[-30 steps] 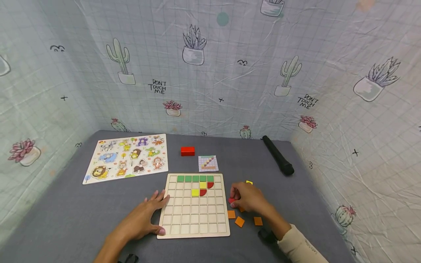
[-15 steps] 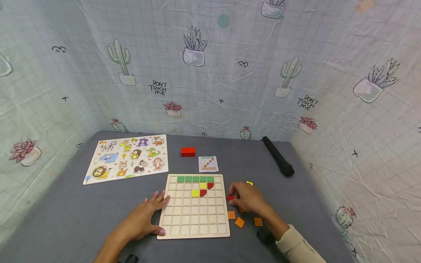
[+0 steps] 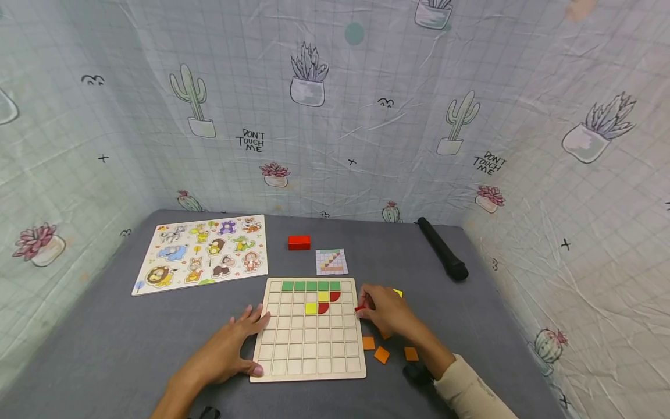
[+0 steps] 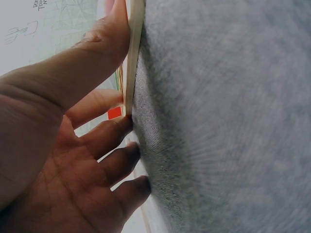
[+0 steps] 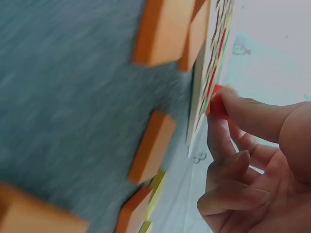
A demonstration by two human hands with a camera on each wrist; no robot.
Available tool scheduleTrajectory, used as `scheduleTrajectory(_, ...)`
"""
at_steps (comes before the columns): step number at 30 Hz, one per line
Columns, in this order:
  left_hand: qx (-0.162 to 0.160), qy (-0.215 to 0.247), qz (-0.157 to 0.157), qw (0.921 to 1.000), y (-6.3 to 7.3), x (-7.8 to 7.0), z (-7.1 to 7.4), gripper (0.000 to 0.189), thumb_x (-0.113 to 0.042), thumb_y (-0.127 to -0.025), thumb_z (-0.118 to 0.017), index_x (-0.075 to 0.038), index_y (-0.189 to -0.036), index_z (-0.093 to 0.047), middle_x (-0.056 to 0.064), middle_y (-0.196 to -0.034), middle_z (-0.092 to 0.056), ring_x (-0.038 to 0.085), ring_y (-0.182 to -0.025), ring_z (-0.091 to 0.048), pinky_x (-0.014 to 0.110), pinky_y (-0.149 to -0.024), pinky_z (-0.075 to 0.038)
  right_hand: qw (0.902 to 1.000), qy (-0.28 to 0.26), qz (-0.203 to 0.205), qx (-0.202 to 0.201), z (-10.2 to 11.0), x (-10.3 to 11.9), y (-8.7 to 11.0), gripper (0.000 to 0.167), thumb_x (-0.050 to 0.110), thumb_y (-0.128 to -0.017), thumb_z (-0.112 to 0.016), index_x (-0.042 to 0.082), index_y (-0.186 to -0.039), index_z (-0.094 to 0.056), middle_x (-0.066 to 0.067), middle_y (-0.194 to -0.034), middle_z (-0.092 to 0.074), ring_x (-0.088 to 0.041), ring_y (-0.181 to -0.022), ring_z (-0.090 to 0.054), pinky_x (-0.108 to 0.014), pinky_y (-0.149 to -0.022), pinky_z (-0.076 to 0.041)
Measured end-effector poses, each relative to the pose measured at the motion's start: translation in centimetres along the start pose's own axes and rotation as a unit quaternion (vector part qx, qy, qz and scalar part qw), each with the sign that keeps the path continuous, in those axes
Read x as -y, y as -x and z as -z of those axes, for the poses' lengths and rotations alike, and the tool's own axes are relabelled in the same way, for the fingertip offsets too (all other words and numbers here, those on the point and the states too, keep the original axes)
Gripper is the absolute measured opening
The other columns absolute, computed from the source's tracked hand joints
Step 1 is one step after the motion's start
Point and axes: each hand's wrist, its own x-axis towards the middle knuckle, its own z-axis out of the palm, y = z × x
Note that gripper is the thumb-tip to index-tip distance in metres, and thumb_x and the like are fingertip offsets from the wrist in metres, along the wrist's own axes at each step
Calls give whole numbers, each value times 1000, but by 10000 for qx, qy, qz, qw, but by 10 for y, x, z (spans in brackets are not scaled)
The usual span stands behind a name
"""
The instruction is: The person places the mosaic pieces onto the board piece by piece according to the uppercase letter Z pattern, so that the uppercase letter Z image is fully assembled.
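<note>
A pale wooden grid board (image 3: 293, 349) lies on the grey table, with green square tiles (image 3: 311, 286) along its top row. Below them sit yellow square tiles (image 3: 311, 308) and red quarter-circle tiles (image 3: 323, 308). My left hand (image 3: 225, 352) rests spread at the board's left side, thumb on the near corner and fingertips along the edge. In the left wrist view those fingers (image 4: 104, 136) are fairly straight against the board's edge. Thumb and index finger of my right hand (image 3: 387, 311) pinch a small red tile (image 5: 218, 102) right at the board's right edge.
Loose orange tiles (image 3: 381, 354) and a yellow tile (image 3: 398, 292) lie right of the board. Behind it are a small pattern card (image 3: 331, 262) and a red block (image 3: 299, 242). An animal puzzle board (image 3: 201, 253) lies back left, a black microphone (image 3: 442, 250) back right.
My right hand has moved slightly left and away from me, carrying the red tile up to the board's right edge. The tile has turned more edge-on. My left hand stays put.
</note>
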Motion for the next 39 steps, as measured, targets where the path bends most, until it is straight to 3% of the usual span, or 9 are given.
scheduleTrajectory(10,65,25,80,9999,-1,0,0,109,-33,-69,-97,-5,-161,-47,24,-171,-34,53,-159,-24,77,-123,-24,9969,-334,664,257,-5,28,-12,13,16,-89,-87,20,-91,-74,10,-81,-66,-10,-76,-57,-26,-70,-47)
scheduleTrajectory(19,82,26,88,9999,-1,1,0,108,-34,-69,-97,-5,-161,-47,23,-171,-34,53,-160,-23,77,-122,-24,9928,-377,1103,281,-19,50,-31,17,22,-83,-92,25,-82,-75,14,-72,-67,-4,-71,-59,-25,-69,-48)
scheduleTrajectory(24,105,25,119,9999,-2,0,0,108,-35,-70,-97,-5,-161,-46,23,-171,-33,52,-160,-23,77,-122,-24,9910,-411,1173,498,-29,60,-40,17,22,-82,-93,23,-80,-76,13,-69,-69,-4,-65,-60,-23,-62,-47)
scheduleTrajectory(31,83,71,147,9998,-2,-1,1,108,-33,-69,-97,-6,-160,-47,23,-171,-34,52,-160,-23,77,-123,-24,9907,-55,1145,733,-40,71,-48,15,14,-85,-90,23,-79,-79,13,-70,-75,0,-65,-61,-22,-61,-46)
scheduleTrajectory(39,68,80,202,9997,-1,0,0,108,-32,-69,-98,-6,-160,-47,22,-172,-33,51,-161,-22,77,-123,-23,9914,638,1087,359,-47,75,-50,24,25,-80,-95,27,-74,-72,17,-64,-61,-2,-63,-55,-24,-56,-45)
